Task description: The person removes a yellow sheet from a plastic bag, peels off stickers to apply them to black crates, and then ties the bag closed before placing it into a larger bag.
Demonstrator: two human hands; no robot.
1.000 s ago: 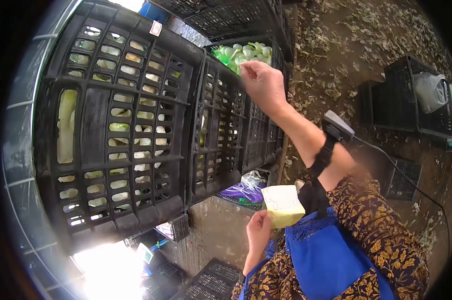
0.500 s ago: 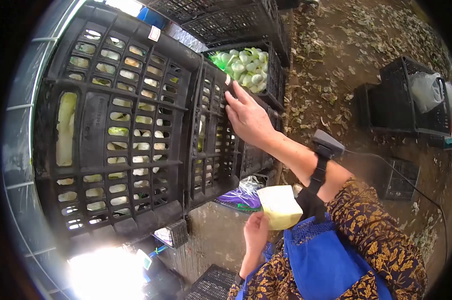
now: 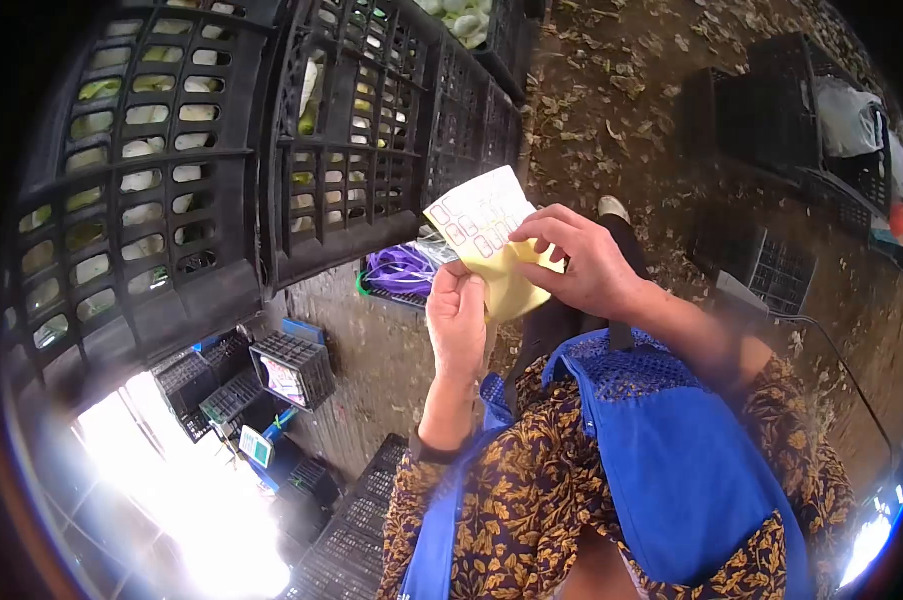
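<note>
Pinched the sheet (image 3: 477, 205) by one edge between thumb and fingers of the left hand (image 3: 457, 325), in front of the body, and curved the right hand (image 3: 597, 270) over its printed side, thumb and fingers apart, too close to tell whether touching. Risked, by the look of it, a crease or tear from handling something so thin and curled while gripping just one edge. Risked too a drop to the leaf-strewn floor (image 3: 612, 110) with any slackening of that pinch. Counted two hands, one sheet, one apron (image 3: 682, 450), one shoe (image 3: 613, 207), one purple bundle (image 3: 402, 272) and one small screen (image 3: 257, 447). Left uncounted the crates (image 3: 237, 215), overlapping and cut by the view, and the vegetables (image 3: 142, 183), half hidden behind slots.
</note>
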